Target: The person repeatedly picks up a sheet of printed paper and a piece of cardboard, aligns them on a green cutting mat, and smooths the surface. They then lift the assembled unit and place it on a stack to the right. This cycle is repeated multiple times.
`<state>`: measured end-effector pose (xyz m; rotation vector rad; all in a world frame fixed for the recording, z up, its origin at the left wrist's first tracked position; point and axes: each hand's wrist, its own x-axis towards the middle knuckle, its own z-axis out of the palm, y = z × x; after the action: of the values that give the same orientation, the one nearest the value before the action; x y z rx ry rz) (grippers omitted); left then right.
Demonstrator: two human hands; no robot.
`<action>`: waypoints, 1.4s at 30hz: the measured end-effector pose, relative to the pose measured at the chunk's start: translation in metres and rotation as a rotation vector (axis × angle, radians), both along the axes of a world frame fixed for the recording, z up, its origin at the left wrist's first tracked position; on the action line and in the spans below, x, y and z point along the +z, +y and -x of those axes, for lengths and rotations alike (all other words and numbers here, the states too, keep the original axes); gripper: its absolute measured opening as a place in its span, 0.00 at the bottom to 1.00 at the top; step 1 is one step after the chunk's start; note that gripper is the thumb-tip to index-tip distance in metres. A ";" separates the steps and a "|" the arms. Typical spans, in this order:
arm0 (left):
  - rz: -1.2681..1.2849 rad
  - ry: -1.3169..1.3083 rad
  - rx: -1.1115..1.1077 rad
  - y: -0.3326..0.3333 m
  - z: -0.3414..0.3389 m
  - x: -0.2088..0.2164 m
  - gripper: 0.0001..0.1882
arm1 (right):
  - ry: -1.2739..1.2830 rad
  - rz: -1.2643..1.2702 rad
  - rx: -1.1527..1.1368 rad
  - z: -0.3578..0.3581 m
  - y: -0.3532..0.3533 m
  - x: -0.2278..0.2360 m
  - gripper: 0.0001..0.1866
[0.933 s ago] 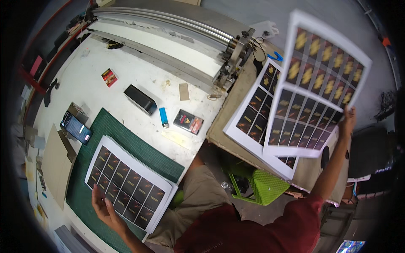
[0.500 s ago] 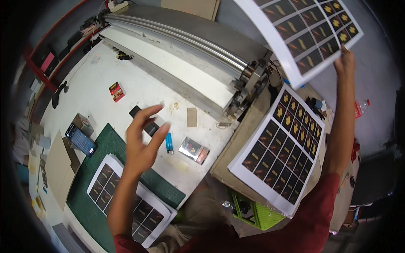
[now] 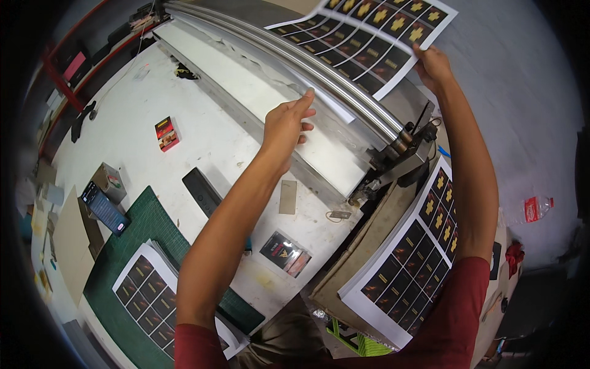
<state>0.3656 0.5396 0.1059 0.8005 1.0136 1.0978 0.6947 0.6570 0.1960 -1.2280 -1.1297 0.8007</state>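
The printed sheet, held in the air over the stack half a second ago, now spreads along the far side of the metal rollers, so it has apparently reached the machine. The right hand pinches its near right corner, while the left hand, fingers loosely parted and seemingly empty, has swung out before the rollers. Farther off, an open carton and a clear bottle have contents too small to tell.
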 end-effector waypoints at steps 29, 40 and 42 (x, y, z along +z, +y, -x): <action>-0.550 0.323 0.979 -0.377 0.330 0.079 0.34 | -0.974 -0.964 0.218 0.323 -0.365 0.064 0.15; -0.666 0.395 1.068 -0.610 0.420 0.012 0.49 | -1.152 -0.415 0.875 0.526 -0.384 0.163 0.17; -0.461 0.602 0.960 -0.623 0.434 0.017 0.47 | -1.090 -0.374 1.114 0.561 -0.321 0.101 0.24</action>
<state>-0.0681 -0.0831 0.1230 1.0764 1.7781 2.0245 0.1337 0.3361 0.2971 -0.5730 -2.8309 0.5925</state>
